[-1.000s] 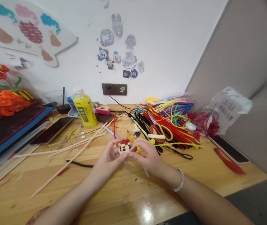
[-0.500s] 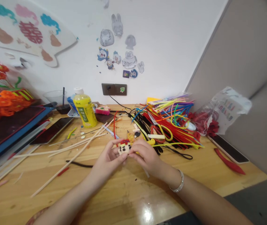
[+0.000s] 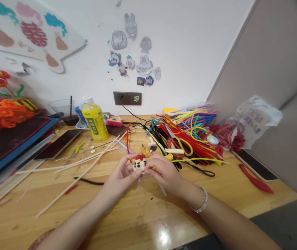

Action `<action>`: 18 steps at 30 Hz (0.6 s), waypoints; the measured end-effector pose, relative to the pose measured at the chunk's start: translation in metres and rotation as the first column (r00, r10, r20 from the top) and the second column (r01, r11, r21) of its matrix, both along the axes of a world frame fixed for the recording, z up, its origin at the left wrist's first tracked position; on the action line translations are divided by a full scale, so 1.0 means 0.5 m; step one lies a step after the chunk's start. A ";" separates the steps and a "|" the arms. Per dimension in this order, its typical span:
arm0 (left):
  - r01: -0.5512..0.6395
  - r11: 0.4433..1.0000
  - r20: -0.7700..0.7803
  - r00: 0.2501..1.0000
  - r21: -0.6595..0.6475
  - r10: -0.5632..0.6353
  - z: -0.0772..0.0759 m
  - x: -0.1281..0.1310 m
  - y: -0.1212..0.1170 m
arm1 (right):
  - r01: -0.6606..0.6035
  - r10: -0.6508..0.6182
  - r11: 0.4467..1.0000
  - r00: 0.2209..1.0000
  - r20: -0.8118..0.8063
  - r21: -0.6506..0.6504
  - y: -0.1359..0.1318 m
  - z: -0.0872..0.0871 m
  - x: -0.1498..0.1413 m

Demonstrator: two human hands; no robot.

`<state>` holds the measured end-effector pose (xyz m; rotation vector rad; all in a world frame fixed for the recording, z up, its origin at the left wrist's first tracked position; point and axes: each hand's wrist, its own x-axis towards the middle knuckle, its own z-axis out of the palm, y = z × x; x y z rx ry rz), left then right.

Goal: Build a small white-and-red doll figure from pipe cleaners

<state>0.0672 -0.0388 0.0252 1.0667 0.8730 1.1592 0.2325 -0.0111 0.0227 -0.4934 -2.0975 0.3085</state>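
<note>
A small cream-coloured figure (image 3: 139, 165) with black spots like a face and a red and yellow top is held up over the table. My left hand (image 3: 123, 173) is closed on its left side, thumb in front. At its lower right edge, the fingers of my right hand (image 3: 162, 172) are pinched together against it. A thin pale strip (image 3: 162, 190) hangs below my right hand; its upper end is hidden. Just behind my hands lie a small yellow-orange piece (image 3: 145, 150) and a black disc (image 3: 153, 148).
Pipe cleaners (image 3: 190, 135) are heaped at the back right, with scissors (image 3: 173, 139) and a lighter (image 3: 174, 151) on them. Pale sticks (image 3: 86, 170) cross the left side. A yellow bottle (image 3: 95, 119) stands behind, near a dark tablet (image 3: 57, 144). A phone (image 3: 254, 165) lies at far right.
My hands stay nearly in place around the figure, which is turned slightly. The whole view has shifted very little.
</note>
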 end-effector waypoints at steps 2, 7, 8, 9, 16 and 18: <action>0.010 1.000 0.005 1.000 0.001 -0.010 -0.003 -0.001 0.001 | 0.005 -0.005 1.000 1.000 0.012 0.001 0.000 0.000 0.000; 0.014 1.000 0.024 1.000 0.014 -0.015 -0.007 -0.002 0.002 | 0.005 -0.005 1.000 0.999 0.046 -0.013 0.000 0.002 0.001; 0.009 1.000 0.027 1.000 0.011 -0.010 -0.007 -0.002 0.002 | 0.007 -0.007 1.000 0.999 0.047 -0.013 0.000 0.002 0.000; 0.003 1.000 0.028 1.000 0.006 -0.004 -0.007 -0.003 0.001 | 0.010 -0.009 1.000 0.999 0.047 -0.011 0.000 0.002 0.000; 0.026 1.000 0.054 0.998 0.001 -0.026 -0.010 -0.006 0.004 | 0.009 -0.009 1.000 0.998 0.067 0.003 0.000 0.002 0.002; 0.032 0.999 0.063 0.997 -0.003 -0.032 -0.009 -0.006 0.005 | 0.012 -0.013 1.000 0.997 0.071 0.008 0.000 0.002 0.002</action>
